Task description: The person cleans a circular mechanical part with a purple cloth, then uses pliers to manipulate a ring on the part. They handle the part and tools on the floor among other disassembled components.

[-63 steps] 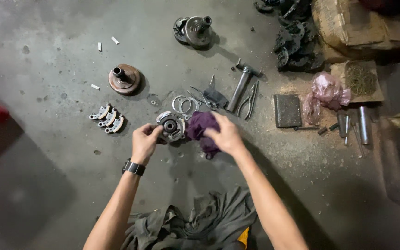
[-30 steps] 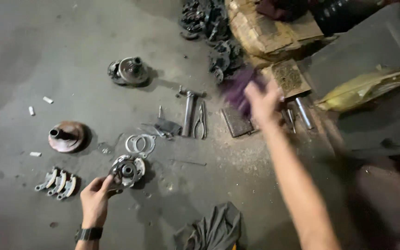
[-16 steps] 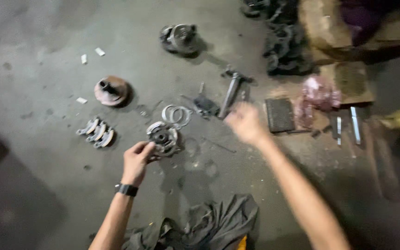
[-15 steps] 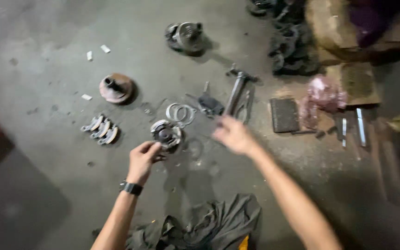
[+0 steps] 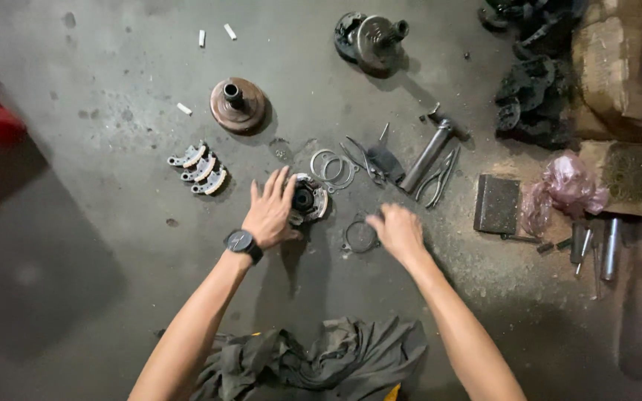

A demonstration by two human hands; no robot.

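On the concrete floor (image 5: pixel 113 245) | left hand (image 5: pixel 270 212) spread flat, fingers wide, resting against round clutch assembly (image 5: pixel 307 201) | right hand (image 5: pixel 397 230) loosely curled, fingertips at dark ring (image 5: pixel 359 237), grip unclear | flat rings (image 5: pixel 332 165) just beyond | grey rag (image 5: pixel 321 360) near.

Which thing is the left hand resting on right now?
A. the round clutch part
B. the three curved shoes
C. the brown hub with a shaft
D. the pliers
A: the left hand lies with spread fingers on the round clutch part, apart from the other items on the floor.
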